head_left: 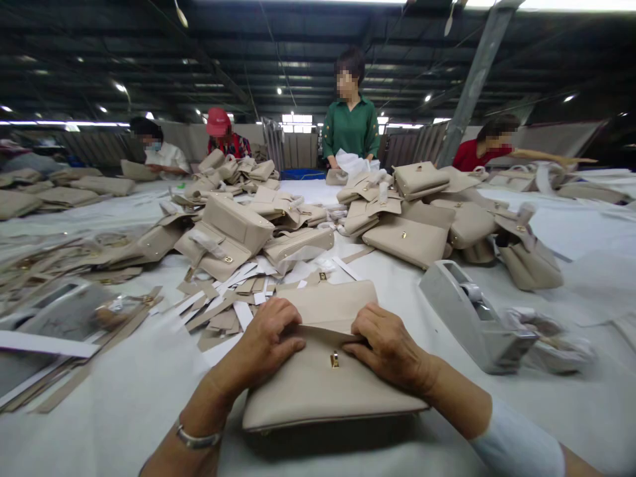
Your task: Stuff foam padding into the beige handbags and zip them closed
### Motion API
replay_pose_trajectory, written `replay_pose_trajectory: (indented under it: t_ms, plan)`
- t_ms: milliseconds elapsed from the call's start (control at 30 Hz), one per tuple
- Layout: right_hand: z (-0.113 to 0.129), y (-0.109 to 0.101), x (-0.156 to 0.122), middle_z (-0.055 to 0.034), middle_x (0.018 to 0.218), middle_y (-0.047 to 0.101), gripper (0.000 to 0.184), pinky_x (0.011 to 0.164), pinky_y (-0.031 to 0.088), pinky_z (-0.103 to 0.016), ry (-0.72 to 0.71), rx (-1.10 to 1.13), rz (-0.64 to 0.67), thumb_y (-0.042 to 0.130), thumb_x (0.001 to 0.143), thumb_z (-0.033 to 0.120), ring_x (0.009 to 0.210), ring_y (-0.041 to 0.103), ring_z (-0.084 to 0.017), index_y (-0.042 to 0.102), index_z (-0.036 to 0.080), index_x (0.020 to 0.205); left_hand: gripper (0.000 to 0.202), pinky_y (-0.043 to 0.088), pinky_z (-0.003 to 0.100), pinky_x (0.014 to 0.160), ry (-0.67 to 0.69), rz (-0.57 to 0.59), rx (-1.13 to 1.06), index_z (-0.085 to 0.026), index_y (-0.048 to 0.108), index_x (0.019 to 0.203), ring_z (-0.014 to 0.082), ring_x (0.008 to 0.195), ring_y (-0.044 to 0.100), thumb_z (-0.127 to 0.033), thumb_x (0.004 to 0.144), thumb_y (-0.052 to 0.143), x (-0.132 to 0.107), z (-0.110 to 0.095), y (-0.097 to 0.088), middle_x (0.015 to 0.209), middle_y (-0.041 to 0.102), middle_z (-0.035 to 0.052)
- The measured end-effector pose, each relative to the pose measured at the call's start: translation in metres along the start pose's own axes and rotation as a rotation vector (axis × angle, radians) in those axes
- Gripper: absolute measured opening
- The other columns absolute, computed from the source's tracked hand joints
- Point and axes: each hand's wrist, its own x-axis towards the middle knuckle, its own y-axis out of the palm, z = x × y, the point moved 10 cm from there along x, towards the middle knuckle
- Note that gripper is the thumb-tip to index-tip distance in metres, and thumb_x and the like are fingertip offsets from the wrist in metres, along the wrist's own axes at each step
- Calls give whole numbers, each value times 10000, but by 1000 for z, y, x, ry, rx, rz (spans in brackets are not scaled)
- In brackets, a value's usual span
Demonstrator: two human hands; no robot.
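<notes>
A beige leather handbag (318, 384) with a small gold clasp (334, 359) lies flat on the white table in front of me. Its flap (332, 305) is folded back, away from me. My left hand (268, 344) grips the bag's upper left edge with curled fingers. My right hand (387, 348) presses on the upper right edge, fingers tucked under the flap. A silver bracelet (199, 438) is on my left wrist.
A grey tape dispenser (472, 318) stands to the right. Piles of beige bags (412, 232) and loose paper strips (233, 305) cover the middle of the table. Straps lie at the left (59, 265). Several people work at the far side; one wears a green shirt (350, 129).
</notes>
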Motion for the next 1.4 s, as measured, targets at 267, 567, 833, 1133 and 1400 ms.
replay_pose_trajectory:
  t_ms: [267, 567, 833, 1133, 1400]
  plan:
    - [25, -51, -2, -49, 685, 548, 142, 656, 395, -311, -226, -97, -275, 517, 811, 73, 698, 464, -180, 489, 172, 714, 129, 408, 358, 769, 415, -384, 178, -187, 581, 833, 189, 819, 515, -63, 815, 550, -4, -72, -55, 843, 628, 42]
    - [10, -34, 7, -18, 677, 541, 240, 607, 320, -284, 4, -55, -90, 575, 855, 335, 668, 441, -160, 503, 178, 688, 188, 446, 451, 878, 366, -564, 174, -192, 596, 878, 246, 977, 527, -52, 751, 588, -29, -42, -39, 969, 614, 70]
    - [10, -38, 21, -34, 739, 564, 128, 669, 334, -284, -63, 49, 114, 546, 815, 202, 729, 454, -160, 513, 164, 697, 79, 453, 445, 847, 237, -693, 51, -177, 544, 754, 232, 935, 530, -150, 775, 615, -46, -22, -55, 971, 573, 76]
    - [18, 14, 90, -22, 646, 563, 451, 531, 302, -228, 214, 325, 544, 410, 899, 494, 577, 449, -115, 635, 131, 756, 134, 474, 446, 840, 344, -673, 103, -177, 590, 827, 248, 966, 523, -113, 728, 655, -61, -38, -48, 961, 588, 79]
    - [47, 69, 102, -31, 657, 582, 412, 544, 339, -233, 377, 598, 600, 523, 792, 506, 592, 460, -125, 649, 117, 755, 95, 491, 422, 799, 291, -784, 94, -182, 579, 790, 231, 914, 521, -192, 730, 652, -68, -33, -58, 922, 541, 70]
